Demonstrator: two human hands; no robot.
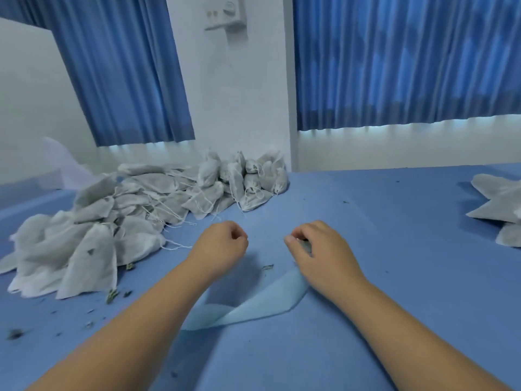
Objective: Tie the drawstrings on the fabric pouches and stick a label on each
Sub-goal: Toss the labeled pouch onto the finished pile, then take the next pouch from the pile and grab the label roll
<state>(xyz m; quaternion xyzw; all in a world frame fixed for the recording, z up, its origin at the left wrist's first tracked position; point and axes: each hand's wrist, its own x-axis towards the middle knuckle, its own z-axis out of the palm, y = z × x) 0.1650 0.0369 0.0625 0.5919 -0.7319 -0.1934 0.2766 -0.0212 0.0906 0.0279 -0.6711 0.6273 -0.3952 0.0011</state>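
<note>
1. Pouches point(93, 230) of grey-white cloth lay heaped at the left of the frame on the blue bench point(394, 249), with loose strings trailing. A tidier stack point(248, 179) leaned against the wall at upper centre, and another small heap point(499, 210) sat at the right edge.
2. Right hand point(324, 255), at lower centre, had its fingers curled round a small grey thing, seemingly one pouch point(307, 247), mostly hidden beneath it.
3. Left hand point(222, 244), near it on the left, was balled up with the thumb against the fingers. I could not tell whether it pinched a string, as none showed.
4. A pale blue strip point(253, 309) ran out from under the right wrist toward the bottom of the frame.
5. Dark crumbs point(112, 294) were scattered beside the big heap, so the filling looked dry and light.
6. I judged such a pouch soft, limp and nearly weightless, likely to shed filling through an open neck. It seemed best held at the gathered neck, with the thin cords taken near their ends by the fingertips, since they looked fine and easy to lose.
</note>
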